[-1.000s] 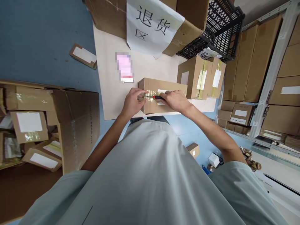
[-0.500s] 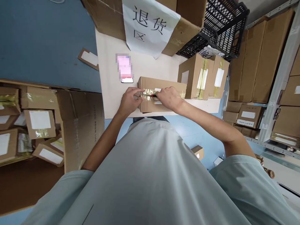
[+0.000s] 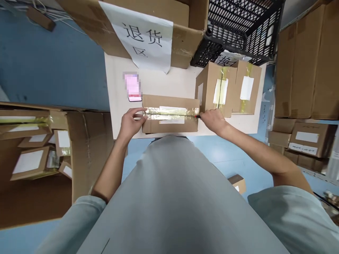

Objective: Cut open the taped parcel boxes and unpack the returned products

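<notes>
A long cardboard box lies on the white table in front of me. A slit runs the length of its taped top, through the white label. At the box's right end, my right hand is closed around a small red-and-black box cutter; most of its handle is hidden in the fingers. My left hand is at the left end, thumb and fingers apart, fingertips touching the box's edge by the tape.
Two taped boxes stand right of the long box. A phone lies behind it. An open carton with a paper sign and a black crate line the back. On the left, a large carton holds several parcels.
My right hand has drawn the box cutter rightward along the tape to the box's right end, leaving a slit. My left hand stays at the left end. The view has shifted.
</notes>
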The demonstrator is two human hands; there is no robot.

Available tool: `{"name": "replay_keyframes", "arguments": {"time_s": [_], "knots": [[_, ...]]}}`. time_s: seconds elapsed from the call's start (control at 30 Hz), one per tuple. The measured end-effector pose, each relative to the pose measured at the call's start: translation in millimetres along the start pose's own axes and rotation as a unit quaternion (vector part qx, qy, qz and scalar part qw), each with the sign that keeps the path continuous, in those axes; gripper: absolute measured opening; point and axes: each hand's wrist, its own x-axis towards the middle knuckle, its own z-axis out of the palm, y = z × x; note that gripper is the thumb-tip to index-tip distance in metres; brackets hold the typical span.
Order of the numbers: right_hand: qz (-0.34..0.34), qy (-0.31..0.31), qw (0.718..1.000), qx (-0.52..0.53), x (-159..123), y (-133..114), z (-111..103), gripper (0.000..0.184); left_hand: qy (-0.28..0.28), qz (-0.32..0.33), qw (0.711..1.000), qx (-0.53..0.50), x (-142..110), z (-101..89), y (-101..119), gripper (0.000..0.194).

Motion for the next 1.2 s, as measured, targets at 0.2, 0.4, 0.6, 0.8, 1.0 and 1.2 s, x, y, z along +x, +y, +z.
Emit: {"name": "replay_keyframes", "arguments": {"time_s": [0.2,0.4,0.6,0.8,1.0,1.2], "knots": [[-0.055,0.009,0.996,0.071,1.2,18.7,18.0,0.029,0.078,-0.056,0.994,0.062,-14.2,10.1,15.7,0.041],[-0.132,0.034,0.986,0.092,0.2,26.4,26.1,0.031,0.132,-0.106,0.981,0.099,-36.3,10.7,15.9,0.048],[-0.15,0.028,0.985,0.084,4.3,40.9,32.2,0.03,0.167,-0.116,0.974,0.099,-38.0,19.3,20.6,0.044],[-0.168,0.008,0.984,0.063,7.1,46.1,26.6,0.021,0.185,-0.13,0.969,0.099,-31.6,28.2,30.8,0.036],[-0.15,0.033,0.983,0.098,7.9,51.4,32.8,0.031,0.194,-0.134,0.967,0.092,-31.8,28.9,30.1,0.035],[-0.103,0.041,0.986,0.126,-13.3,47.8,42.0,0.04,0.2,-0.129,0.968,0.073,-29.0,18.8,20.4,0.034]]}}
